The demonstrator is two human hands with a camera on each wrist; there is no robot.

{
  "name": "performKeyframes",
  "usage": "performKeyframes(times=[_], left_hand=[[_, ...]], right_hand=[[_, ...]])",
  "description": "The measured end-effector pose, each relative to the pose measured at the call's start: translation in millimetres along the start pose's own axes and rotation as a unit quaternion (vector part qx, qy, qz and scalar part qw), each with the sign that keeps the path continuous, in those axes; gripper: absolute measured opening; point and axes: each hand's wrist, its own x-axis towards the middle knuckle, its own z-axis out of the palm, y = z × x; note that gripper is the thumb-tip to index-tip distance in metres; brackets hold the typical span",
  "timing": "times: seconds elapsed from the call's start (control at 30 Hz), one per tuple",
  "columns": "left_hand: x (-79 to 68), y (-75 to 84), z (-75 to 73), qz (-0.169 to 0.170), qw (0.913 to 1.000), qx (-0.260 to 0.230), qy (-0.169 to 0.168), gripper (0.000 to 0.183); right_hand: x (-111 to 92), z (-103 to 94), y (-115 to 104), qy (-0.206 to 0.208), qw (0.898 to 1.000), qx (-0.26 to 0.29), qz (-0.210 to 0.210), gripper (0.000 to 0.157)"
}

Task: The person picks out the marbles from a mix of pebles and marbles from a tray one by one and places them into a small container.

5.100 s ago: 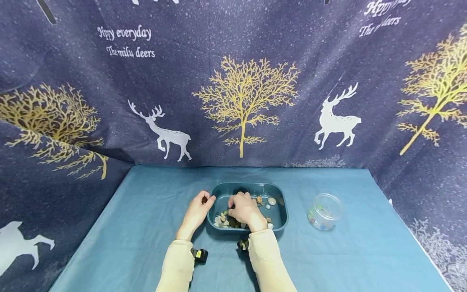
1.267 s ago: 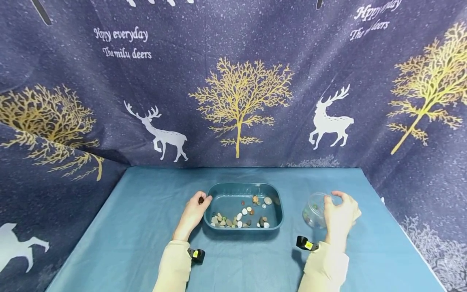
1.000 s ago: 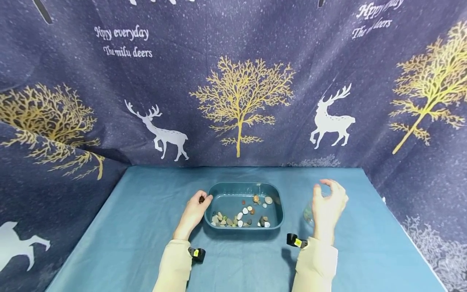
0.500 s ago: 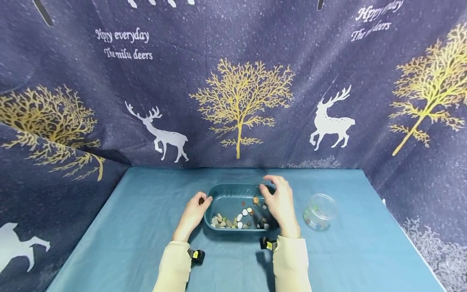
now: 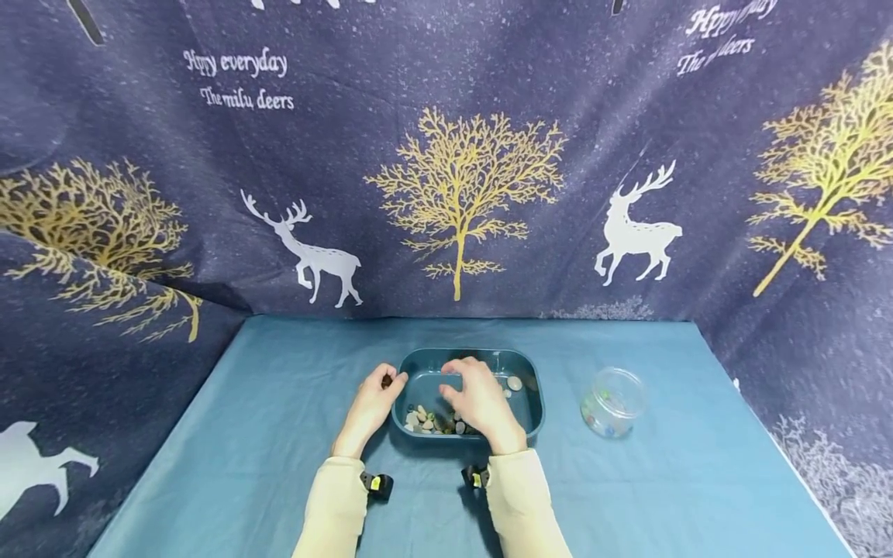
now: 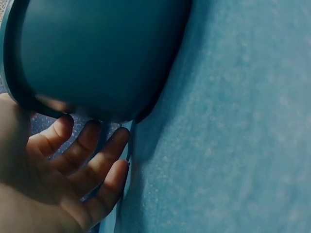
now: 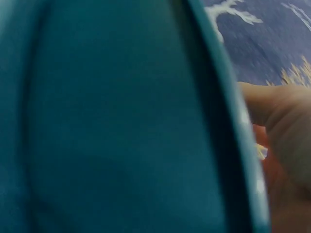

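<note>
My left hand [image 5: 373,401] holds the left end of a dark teal plastic tray [image 5: 469,439]. In the left wrist view, the thumb reaches the tray's rim [image 6: 10,92] while curled fingers [image 6: 104,165] stay against the outer end wall. Over the middle of the tray hovers my right hand [image 5: 481,399], thumb and fingers spread apart with nothing seen between them. Pebbles [image 5: 424,419] gather at the tray's near left, partly hidden by the right hand; a pale flat stone [image 5: 514,383] lies at the far right. The right wrist view mostly shows the tray's outer wall [image 7: 126,116].
A clear round plastic jar [image 5: 614,401] with several small coloured pieces in its bottom stands to the right of the tray. Blue cloth [image 5: 670,480] covers the table. A dark curtain [image 5: 418,62] with printed deer and trees hangs behind it.
My right hand has moved left, from over the jar to over the tray's middle, with thumb and fingers apart throughout. The left hand keeps its hold on the tray's left end.
</note>
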Motion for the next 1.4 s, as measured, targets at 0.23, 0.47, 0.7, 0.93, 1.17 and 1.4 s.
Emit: performKeyframes(times=[0.23,0.47,0.7,0.93,1.17,1.4], left_hand=[[1.5,-0.4,-0.1,0.004,1.0000,0.001,0.005,0.023],[1.2,0.5,-1.1,0.002,1.0000,0.005,0.004,0.024],[-0.4,4.2,-0.9,-0.009,0.9999,0.009,-0.003,0.025],[-0.7,0.9,1.9,-0.008,0.9999,0.008,-0.009,0.026],[-2.4,2.1,0.8,-0.008,1.0000,0.002,-0.005,0.025],[-1.7,0.3,0.5,-0.001,1.0000,0.007,-0.001,0.026]], right_hand=[[-2.1,18.2,-6.8,-0.062,0.997,-0.053,-0.010,0.007],[-1.2,26.6,-5.6,-0.066,0.993,-0.100,-0.010,0.007],[-0.3,28.4,-3.7,-0.099,0.990,-0.102,0.012,0.011],[-0.3,30.9,-2.3,-0.120,0.986,-0.113,0.037,0.004],[1.0,32.0,-4.1,-0.131,0.983,-0.123,0.042,0.004],[1.2,32.1,-4.3,-0.144,0.980,-0.135,0.033,0.004]])
